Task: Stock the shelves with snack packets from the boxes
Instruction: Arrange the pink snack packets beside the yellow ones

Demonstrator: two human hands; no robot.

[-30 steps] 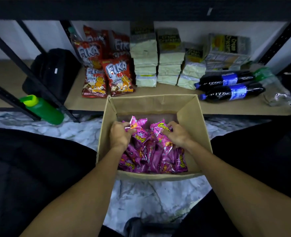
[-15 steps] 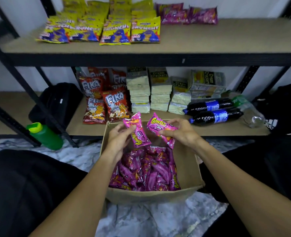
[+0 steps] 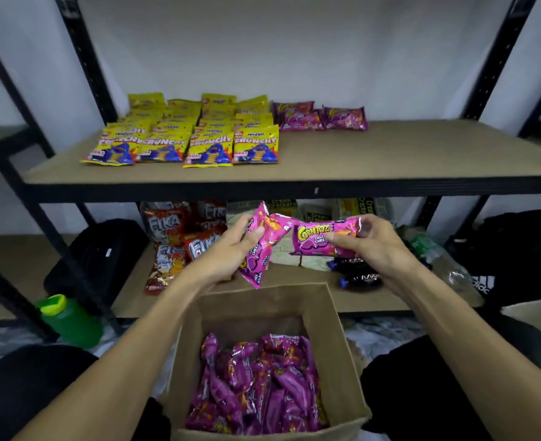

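Cardboard box [image 3: 339, 351] full of pink packets [image 3: 259, 386], left hand [image 3: 231, 246] and right hand [image 3: 374, 243] each gripping one

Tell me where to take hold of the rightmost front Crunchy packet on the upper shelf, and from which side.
Pinch the rightmost front Crunchy packet at its lower right corner, coming from the front right. It lies face up with its bottom edge toward the front of the upper shelf. The board to its right is bare, while the other Crunchy packets crowd its left and top.

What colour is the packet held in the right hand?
The packet is bright pink with yellow lettering; head view.
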